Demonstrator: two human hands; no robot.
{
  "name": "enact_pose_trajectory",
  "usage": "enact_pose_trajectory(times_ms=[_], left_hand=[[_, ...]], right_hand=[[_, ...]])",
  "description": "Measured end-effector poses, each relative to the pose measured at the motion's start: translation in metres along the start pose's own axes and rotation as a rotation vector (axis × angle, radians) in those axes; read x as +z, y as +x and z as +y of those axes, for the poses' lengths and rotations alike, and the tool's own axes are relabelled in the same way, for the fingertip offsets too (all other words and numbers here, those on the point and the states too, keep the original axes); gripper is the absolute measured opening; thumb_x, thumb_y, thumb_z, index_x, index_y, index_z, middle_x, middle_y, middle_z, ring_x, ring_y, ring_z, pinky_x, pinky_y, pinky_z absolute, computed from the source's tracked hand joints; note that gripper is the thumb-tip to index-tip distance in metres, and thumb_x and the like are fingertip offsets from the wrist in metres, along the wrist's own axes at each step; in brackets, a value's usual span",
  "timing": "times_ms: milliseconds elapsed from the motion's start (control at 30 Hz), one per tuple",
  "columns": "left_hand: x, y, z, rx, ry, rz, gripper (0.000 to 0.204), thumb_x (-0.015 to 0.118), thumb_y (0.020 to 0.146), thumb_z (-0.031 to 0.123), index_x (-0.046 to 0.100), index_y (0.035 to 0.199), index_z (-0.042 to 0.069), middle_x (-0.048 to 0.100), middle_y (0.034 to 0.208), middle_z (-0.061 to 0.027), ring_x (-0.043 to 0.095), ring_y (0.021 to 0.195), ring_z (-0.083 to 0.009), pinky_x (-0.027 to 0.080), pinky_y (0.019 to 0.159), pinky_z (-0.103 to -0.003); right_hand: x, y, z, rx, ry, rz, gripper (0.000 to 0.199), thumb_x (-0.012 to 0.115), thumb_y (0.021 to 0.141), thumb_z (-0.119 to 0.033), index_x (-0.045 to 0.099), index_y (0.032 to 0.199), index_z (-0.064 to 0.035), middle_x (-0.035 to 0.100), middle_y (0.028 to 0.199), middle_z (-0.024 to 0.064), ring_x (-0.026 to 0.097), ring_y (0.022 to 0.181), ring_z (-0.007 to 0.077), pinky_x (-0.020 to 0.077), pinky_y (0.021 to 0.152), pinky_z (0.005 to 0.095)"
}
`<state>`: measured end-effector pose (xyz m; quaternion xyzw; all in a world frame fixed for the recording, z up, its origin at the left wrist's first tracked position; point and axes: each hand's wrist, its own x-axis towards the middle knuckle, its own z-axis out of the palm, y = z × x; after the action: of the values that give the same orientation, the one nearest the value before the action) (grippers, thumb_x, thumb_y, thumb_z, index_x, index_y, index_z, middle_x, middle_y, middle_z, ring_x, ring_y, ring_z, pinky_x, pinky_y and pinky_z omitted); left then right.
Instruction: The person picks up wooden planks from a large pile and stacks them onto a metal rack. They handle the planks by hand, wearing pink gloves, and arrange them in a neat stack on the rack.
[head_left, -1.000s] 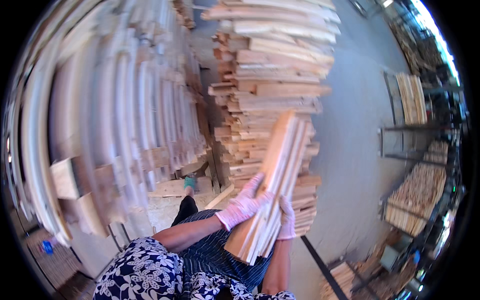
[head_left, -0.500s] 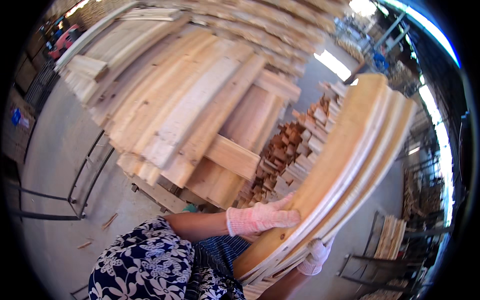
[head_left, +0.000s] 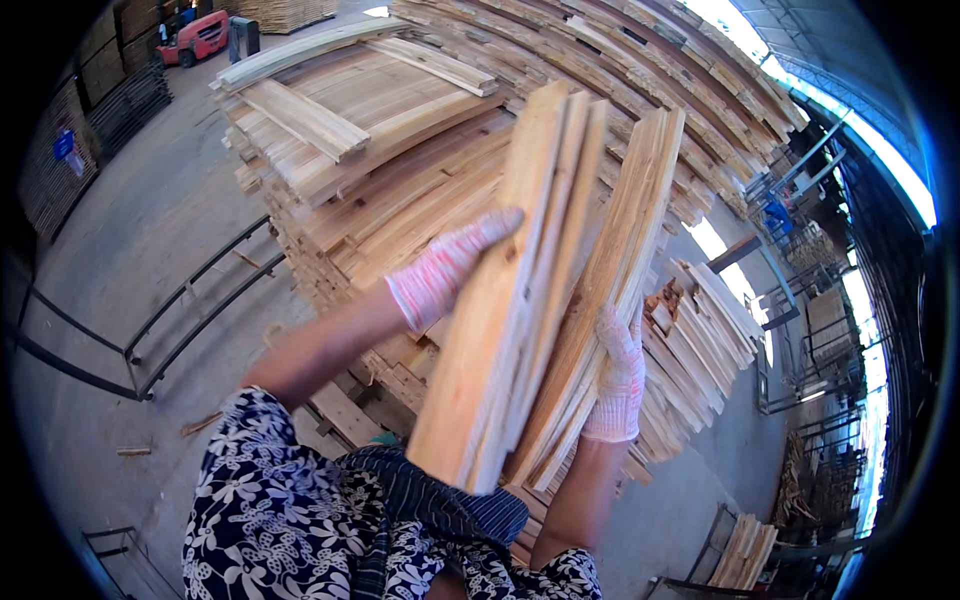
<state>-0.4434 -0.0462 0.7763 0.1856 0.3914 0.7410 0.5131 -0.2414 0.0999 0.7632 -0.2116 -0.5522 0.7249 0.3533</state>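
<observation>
A broad stack (head_left: 400, 215) of pale, rough-sawn flat boards is the largest thing. Before the stack's right part, the left bundle (head_left: 510, 270) and right bundle (head_left: 622, 235) of long, straight, grainy planks tilt, tops rightward. The left forearm (head_left: 325, 345) slants up across the stack; the right forearm (head_left: 585, 500) rises steeply right of it. The knit-gloved left hand (head_left: 455, 262) and right hand (head_left: 620, 370) each grip their bundle, thumbs near side, other fingers largely hidden.
</observation>
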Motion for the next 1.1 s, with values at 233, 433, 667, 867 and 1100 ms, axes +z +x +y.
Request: enact_pose_trajectory(times_ms=[233, 433, 667, 867, 1100], left_hand=[[-0.056, 0.037, 0.130, 0.019, 0.870, 0.204, 0.095, 0.082, 0.086, 0.042, 0.033, 0.158, 0.006, 0.066, 0.128, -0.0187, 0.071, 0.105, -0.0228, 0.059, 0.089, -0.037], [-0.034, 0.066, 0.089, -0.158, 2.072, 0.356, 0.086, 0.073, 0.085, 0.036, 0.033, 0.159, 0.016, 0.042, 0.152, -0.0288, 0.059, 0.126, -0.0460, 0.051, 0.102, -0.054], [-0.041, 0.056, 0.102, -0.189, 2.087, 0.103, 0.096, 0.069, 0.082, 0.037, 0.023, 0.165, 0.022, 0.024, 0.162, -0.0341, 0.058, 0.128, -0.0482, 0.052, 0.103, -0.049], [-0.045, 0.057, 0.116, -0.248, 2.047, 0.056, 0.093, 0.065, 0.090, 0.040, 0.016, 0.166, 0.021, 0.019, 0.164, -0.0354, 0.064, 0.124, -0.0437, 0.053, 0.103, -0.047], [-0.071, 0.064, 0.111, -0.188, 2.088, 0.058, 0.091, 0.063, 0.089, 0.040, 0.019, 0.165, 0.019, 0.020, 0.164, -0.0362, 0.068, 0.116, -0.0419, 0.055, 0.099, -0.047]], right_hand=[[-0.006, 0.008, 0.035, 0.110, -0.059, 0.225, 0.074, 0.075, 0.091, -0.024, 0.038, 0.153, -0.0118, 0.066, 0.094, 0.0135, 0.070, 0.073, 0.0269, 0.0618, 0.058, 0.0365], [0.041, 0.021, 0.028, 0.320, -1.400, 0.220, 0.095, 0.070, 0.089, -0.044, 0.019, 0.164, -0.0151, 0.049, 0.141, 0.0382, 0.062, 0.121, 0.0468, 0.0525, 0.099, 0.0512], [0.099, 0.034, 0.017, 0.420, -1.633, 0.084, 0.086, 0.071, 0.088, -0.030, 0.025, 0.160, -0.0173, 0.048, 0.134, 0.0362, 0.064, 0.115, 0.0504, 0.0542, 0.098, 0.0522], [0.056, 0.021, 0.023, 0.211, -1.387, 0.134, 0.088, 0.073, 0.088, -0.038, 0.029, 0.162, -0.0191, 0.044, 0.143, 0.0407, 0.055, 0.129, 0.0511, 0.0475, 0.108, 0.0523], [0.015, 0.027, 0.032, 0.353, -1.465, 0.280, 0.085, 0.071, 0.089, -0.050, 0.035, 0.156, -0.0125, 0.046, 0.145, 0.0363, 0.053, 0.131, 0.0496, 0.0454, 0.109, 0.0514]])
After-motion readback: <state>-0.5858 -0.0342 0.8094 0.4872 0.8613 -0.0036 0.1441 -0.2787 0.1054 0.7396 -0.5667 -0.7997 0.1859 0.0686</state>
